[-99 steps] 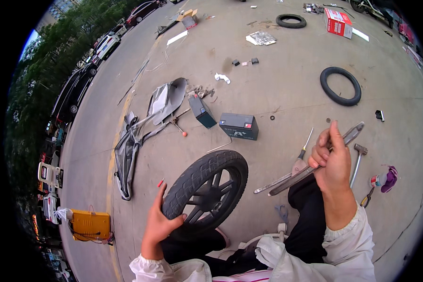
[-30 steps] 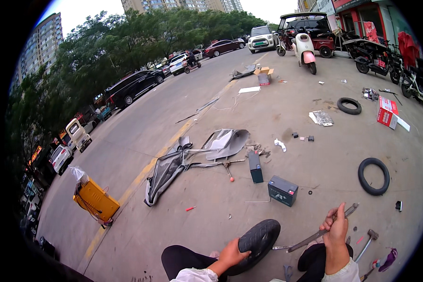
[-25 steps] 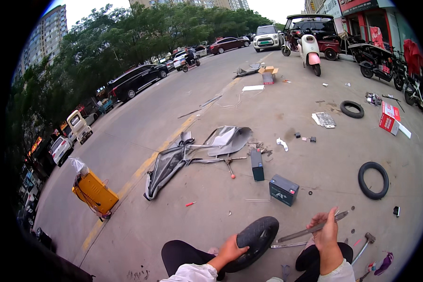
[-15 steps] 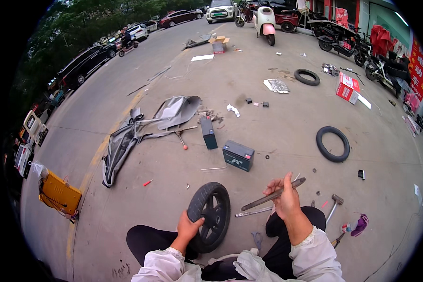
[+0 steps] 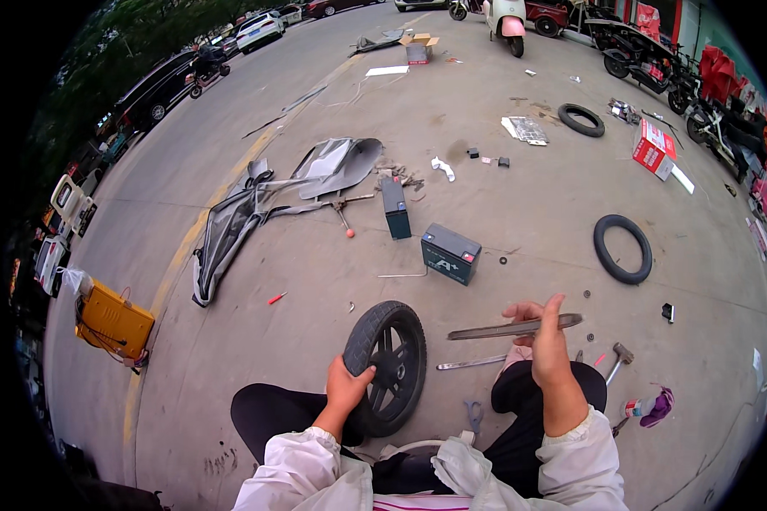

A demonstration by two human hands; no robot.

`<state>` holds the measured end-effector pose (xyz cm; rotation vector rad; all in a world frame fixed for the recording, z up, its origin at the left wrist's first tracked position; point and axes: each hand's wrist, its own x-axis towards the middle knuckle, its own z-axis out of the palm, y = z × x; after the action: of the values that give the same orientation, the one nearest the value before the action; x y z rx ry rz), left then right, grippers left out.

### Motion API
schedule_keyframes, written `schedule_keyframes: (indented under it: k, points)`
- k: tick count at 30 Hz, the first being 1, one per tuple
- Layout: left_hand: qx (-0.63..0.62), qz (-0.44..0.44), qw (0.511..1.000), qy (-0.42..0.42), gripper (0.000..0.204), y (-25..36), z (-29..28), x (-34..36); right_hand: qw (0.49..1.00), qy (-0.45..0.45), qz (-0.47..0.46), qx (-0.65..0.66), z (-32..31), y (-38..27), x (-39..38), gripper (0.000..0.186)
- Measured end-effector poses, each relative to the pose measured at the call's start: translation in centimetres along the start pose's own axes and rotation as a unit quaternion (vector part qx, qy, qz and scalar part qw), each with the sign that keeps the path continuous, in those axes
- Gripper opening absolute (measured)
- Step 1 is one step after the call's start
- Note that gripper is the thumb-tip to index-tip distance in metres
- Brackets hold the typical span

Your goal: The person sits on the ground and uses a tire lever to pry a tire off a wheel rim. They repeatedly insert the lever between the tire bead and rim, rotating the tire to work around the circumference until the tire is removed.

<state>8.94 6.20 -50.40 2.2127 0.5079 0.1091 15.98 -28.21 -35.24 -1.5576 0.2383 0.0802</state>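
Observation:
A small black spoked wheel with its tyre (image 5: pixel 364 345) stands upright on the ground between my knees. My left hand (image 5: pixel 349 389) is closed round the left side of the tyre, thumb toward the spokes. To the right of the wheel, my right hand (image 5: pixel 550 349) holds a tyre lever (image 5: pixel 490 330), a flat dark metal bar, between thumb and fingers. The lever lies nearly level in the air, its left end short of the wheel and apart from it. Below it a second, shinier metal bar (image 5: pixel 471 363) rests on the ground near my shoe (image 5: pixel 516 358).
Beyond the wheel stand two dark batteries (image 5: pixel 396 209) (image 5: pixel 453 255). A red screwdriver (image 5: pixel 277 298) lies left, a hammer (image 5: pixel 620 362) right, grey-blue scissors-like handles (image 5: pixel 473 416) near my legs. A loose tyre (image 5: pixel 602 247), grey cover (image 5: pixel 230 234) and yellow box (image 5: pixel 115 319) lie farther out.
My view has tipped downward, so the scene sits higher and farther right. The tyre lever has turned from slanted to nearly level. My left hand keeps its hold on the wheel.

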Motion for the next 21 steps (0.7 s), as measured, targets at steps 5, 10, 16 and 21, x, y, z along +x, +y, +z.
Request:
schedule_keyframes:
  k: [5,10,16,21]
  points:
    - [-0.016,-0.015,1.0,-0.019,0.052,0.8,-0.3,0.2,0.928,-0.04,0.023,-0.369,1.1,0.4,-1.2,0.067]
    - [-0.009,0.001,1.0,0.007,0.052,0.1,0.2,0.4,0.978,-0.114,0.172,-0.008,0.2,0.7,-0.8,0.04]
    - [-0.005,-0.012,1.0,-0.003,0.056,0.8,0.1,0.5,0.977,-0.144,-0.158,-0.01,0.9,-0.5,-1.5,0.011]
    - [0.005,-0.012,1.0,0.011,0.056,0.0,0.0,0.5,0.925,-0.185,-0.329,-0.049,1.0,-3.2,-2.8,0.04]
